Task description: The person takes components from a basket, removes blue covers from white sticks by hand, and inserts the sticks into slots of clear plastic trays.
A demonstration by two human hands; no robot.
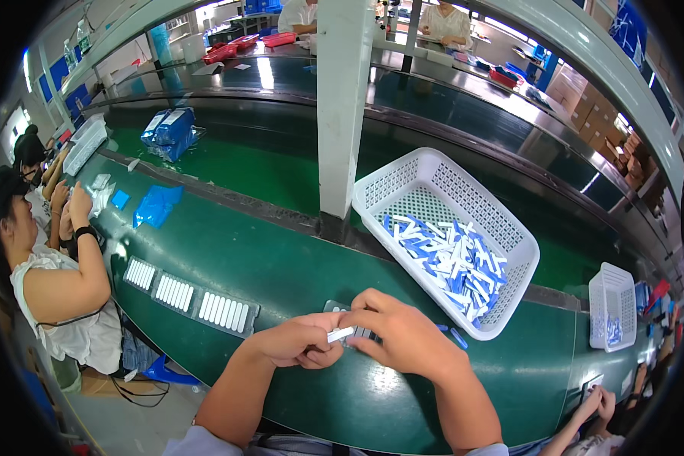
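A small white stick-shaped piece (340, 334) is held between my two hands over the green work surface. My left hand (305, 340) is closed around its left end, the other fingers curled in. The fingers of my right hand (395, 334) bend in a pinch about its right end; exact contact is partly hidden. Beneath them lies a small grey slotted tray (333, 306), mostly covered by my hands. To the left, a row of trays (254, 309) holds several white sticks side by side. Loose blue pieces (459, 338) lie just right of my right hand.
A white plastic basket (520, 262) full of blue and white pieces stands ahead to the right, beside a white post (337, 114). A blue bag (158, 207) and wrapped blue packs (169, 134) lie at far left. Co-workers sit on both sides; a smaller basket (612, 285) stands right.
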